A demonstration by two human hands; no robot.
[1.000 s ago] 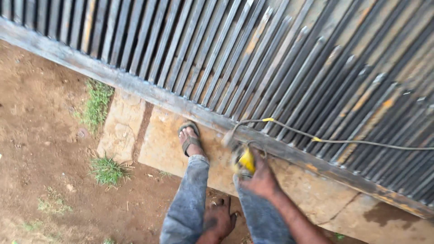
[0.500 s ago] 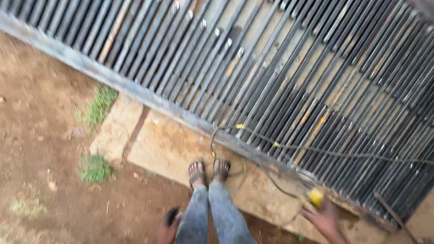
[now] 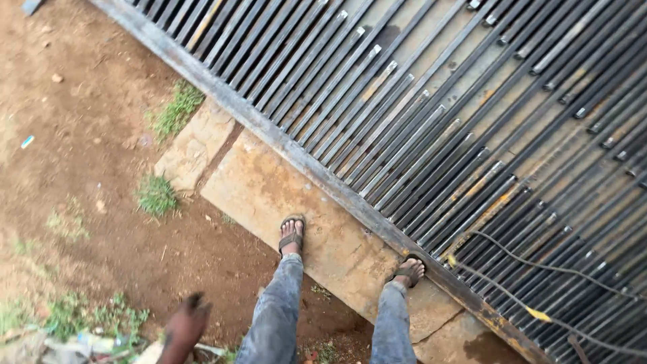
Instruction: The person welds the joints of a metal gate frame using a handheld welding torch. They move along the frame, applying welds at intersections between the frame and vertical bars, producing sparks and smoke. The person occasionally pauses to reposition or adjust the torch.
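**Steel gate flat on outdoor ground, person standing at its edge**

Nearest the camera, the left hand (image 3: 183, 327) hangs low at the bottom edge, blurred; fingers appear loosely curled, holding nothing, though how far they are open cannot be told. The right hand is out of view. Just beside the left hand lies a patch of weeds with scraps of litter (image 3: 81, 340), shapes and colours too blurred to sort.

Two legs in grey jeans (image 3: 276, 310) stand on a rust-stained slab (image 3: 269, 189). Two feet, each in a dark sandal: the left foot (image 3: 291, 236) in the slab's middle, the right foot (image 3: 409, 271) touching the gate frame.

Ground is bare reddish earth (image 3: 81, 108), outdoors. A second, smaller slab (image 3: 192, 148) lies just beside the first. Three grass tufts (image 3: 156, 195) counted around the slabs. One small pale blue scrap (image 3: 27, 141) lies on the earth at the left.

Beyond, the gate (image 3: 438, 121) runs diagonally across the view: one flat frame rail with many dark parallel bars, too many to count. Two dark cables (image 3: 539, 266) lie across the bars at the right, one with a yellow tag (image 3: 537, 313).
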